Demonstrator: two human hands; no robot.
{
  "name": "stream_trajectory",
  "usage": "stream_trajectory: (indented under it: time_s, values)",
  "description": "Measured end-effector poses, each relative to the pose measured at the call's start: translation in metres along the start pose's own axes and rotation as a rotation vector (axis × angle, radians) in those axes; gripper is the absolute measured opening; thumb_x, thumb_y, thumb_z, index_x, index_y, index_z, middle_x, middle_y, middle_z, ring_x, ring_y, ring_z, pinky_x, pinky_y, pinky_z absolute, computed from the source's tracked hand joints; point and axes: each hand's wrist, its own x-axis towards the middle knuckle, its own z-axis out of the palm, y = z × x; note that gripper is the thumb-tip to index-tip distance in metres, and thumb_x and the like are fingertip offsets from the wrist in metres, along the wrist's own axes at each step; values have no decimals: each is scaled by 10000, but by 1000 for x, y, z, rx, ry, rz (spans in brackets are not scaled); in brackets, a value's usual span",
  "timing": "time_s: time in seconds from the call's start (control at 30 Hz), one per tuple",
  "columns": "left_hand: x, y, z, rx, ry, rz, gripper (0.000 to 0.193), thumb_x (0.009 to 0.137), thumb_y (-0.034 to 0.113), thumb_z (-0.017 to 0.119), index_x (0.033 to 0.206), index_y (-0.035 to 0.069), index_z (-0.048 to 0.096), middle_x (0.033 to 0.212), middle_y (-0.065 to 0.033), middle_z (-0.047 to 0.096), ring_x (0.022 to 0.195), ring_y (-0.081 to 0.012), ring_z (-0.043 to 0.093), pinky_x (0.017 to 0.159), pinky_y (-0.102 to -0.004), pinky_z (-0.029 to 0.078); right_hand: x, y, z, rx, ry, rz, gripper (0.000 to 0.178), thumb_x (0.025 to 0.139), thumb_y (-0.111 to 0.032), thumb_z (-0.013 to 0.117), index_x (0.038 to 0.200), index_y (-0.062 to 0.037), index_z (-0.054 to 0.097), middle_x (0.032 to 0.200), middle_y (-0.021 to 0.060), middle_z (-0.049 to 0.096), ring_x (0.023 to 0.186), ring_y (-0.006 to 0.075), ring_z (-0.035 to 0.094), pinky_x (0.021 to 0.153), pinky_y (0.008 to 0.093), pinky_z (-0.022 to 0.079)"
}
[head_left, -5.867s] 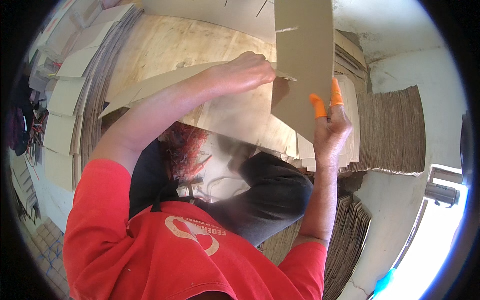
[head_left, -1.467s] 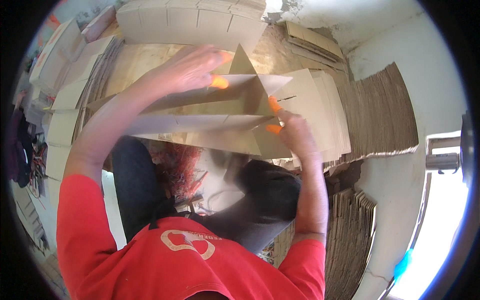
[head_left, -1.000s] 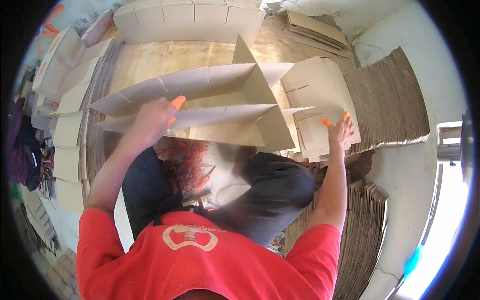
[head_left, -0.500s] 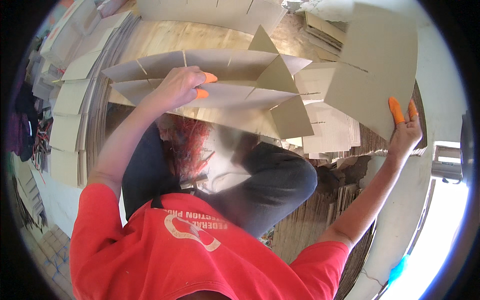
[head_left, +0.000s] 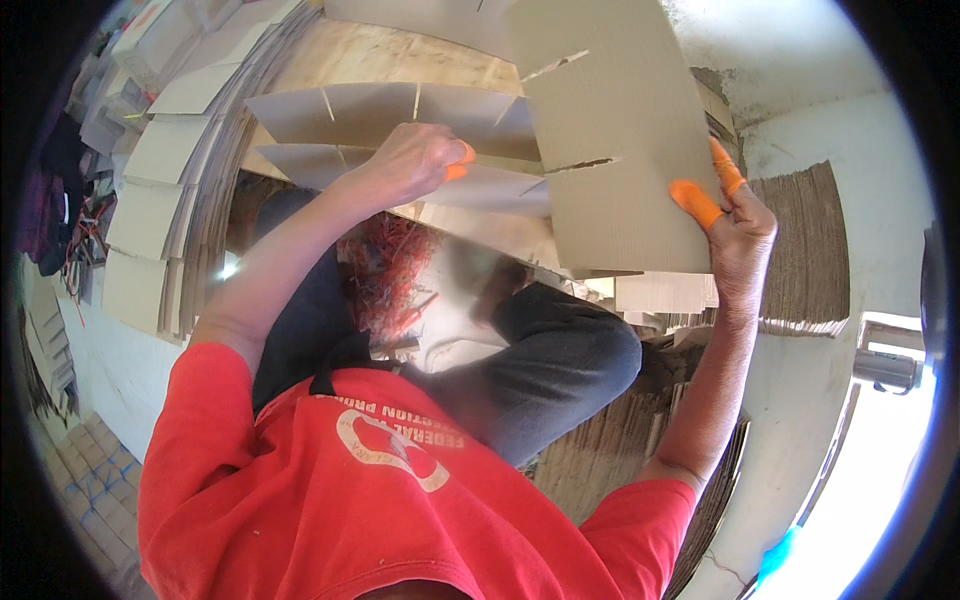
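Observation:
Orange finger covers sit on the thumb and forefinger of both my hands. My left hand [head_left: 415,165] is closed in a pinch at the top edge of the nearer slotted cardboard strip [head_left: 490,190], which stands on edge. Behind it, roughly parallel, stands another slotted cardboard strip [head_left: 370,112]. My right hand [head_left: 745,225] grips the right edge of a flat cardboard divider piece [head_left: 620,130] with two slots in its left side. That piece hangs over the right ends of both strips and hides them, along with whatever crosses them there.
Overlapping stacks of cardboard pieces [head_left: 150,220] line the left side. Another thick cardboard stack [head_left: 805,250] stands at the right by the wall. A wooden board [head_left: 400,60] lies under the strips. Red shreds [head_left: 385,270] lie between my legs.
My right hand has carried the cardboard piece leftward from above the right-hand stack to the strips' right ends. My left hand and the strips have shifted slightly right in the picture.

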Motion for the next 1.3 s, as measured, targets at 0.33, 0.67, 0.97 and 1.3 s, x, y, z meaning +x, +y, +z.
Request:
stream_trajectory:
  time_s: [0.33, 0.67, 0.97, 1.3]
  values:
    - [1, -4, 5, 0, 10, -34, 142, 753, 90, 719, 886, 46, 695, 736, -178, 632, 714, -360, 635, 615, -453, 505, 4, -11, 4, -16, -76, 21, 606, 755, 24, 765, 1321, -18, 553, 819, -105, 484, 727, 22, 430, 695, 146, 365]
    - [5, -5, 6, -18, -19, -36, 153, 772, 112, 698, 908, 42, 704, 761, -154, 625, 729, -346, 625, 635, -446, 490, 9, -9, 31, 5, -202, 7, 584, 781, 4, 740, 1328, 12, 537, 1052, 54, 699, 865, 47, 562, 777, 211, 477]
    - [11, -10, 7, -77, -26, -64, 155, 767, 96, 700, 904, 25, 702, 766, -172, 629, 726, -362, 625, 648, -452, 491, 13, 24, 77, -185, -266, -94, 535, 796, -46, 728, 1297, 14, 551, 860, 193, 679, 722, 119, 597, 687, 283, 490]
    - [18, -15, 8, -89, -23, -51, 147, 750, 68, 705, 880, 1, 700, 751, -184, 630, 721, -365, 623, 646, -449, 490, 22, -17, 85, -195, -650, 78, 571, 837, -86, 698, 1363, -11, 487, 806, 120, 647, 732, 183, 628, 614, 329, 525]
